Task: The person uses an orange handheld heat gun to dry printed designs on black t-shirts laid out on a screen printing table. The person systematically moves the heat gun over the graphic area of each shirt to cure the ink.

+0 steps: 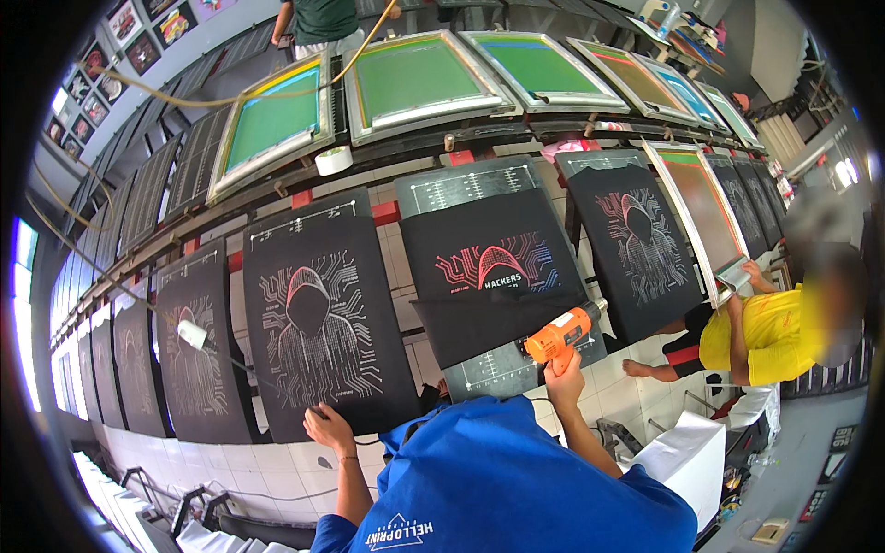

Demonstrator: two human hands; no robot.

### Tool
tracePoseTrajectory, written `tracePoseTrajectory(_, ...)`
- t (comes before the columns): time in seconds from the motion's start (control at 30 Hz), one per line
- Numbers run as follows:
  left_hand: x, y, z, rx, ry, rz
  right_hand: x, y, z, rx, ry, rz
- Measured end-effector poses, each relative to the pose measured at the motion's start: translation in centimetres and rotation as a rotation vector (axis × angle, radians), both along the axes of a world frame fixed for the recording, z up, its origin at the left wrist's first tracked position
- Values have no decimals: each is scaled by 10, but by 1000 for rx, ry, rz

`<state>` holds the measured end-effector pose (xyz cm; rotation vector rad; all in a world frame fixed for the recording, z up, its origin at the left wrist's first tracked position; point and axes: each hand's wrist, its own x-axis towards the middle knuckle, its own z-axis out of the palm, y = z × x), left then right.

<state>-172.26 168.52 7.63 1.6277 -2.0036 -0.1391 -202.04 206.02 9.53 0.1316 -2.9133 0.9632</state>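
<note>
My right hand (564,382) is wrapped round the handle of an orange heat gun (559,337), its nozzle pointing up and right. Left of it a black T-shirt (452,226) lies over a printing board (493,369); its lower part is folded up over a red-to-blue hood-and-circuit print. At the lower edge of the board to the left, my left hand (329,431) has its fingers closed on the hem of another black T-shirt (318,323), which lies flat with a pale hooded-figure print.
Several framed screens (419,78) line the far rack, with a roll of white tape (334,161) beside them. A person in yellow (765,332) works at a screen (699,217) on the right. A cable (120,286) with a white fitting (192,334) hangs at left. Another person (323,23) stands beyond.
</note>
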Motion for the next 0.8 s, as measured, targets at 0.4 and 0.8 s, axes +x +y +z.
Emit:
tracePoseTrajectory(0.4,6,-3,-15,4,-67,8,0,-2,12,-14,-69,-80)
tracePoseTrajectory(0.8,14,-8,-26,-27,-75,12,3,-1,10,-17,-32,-70)
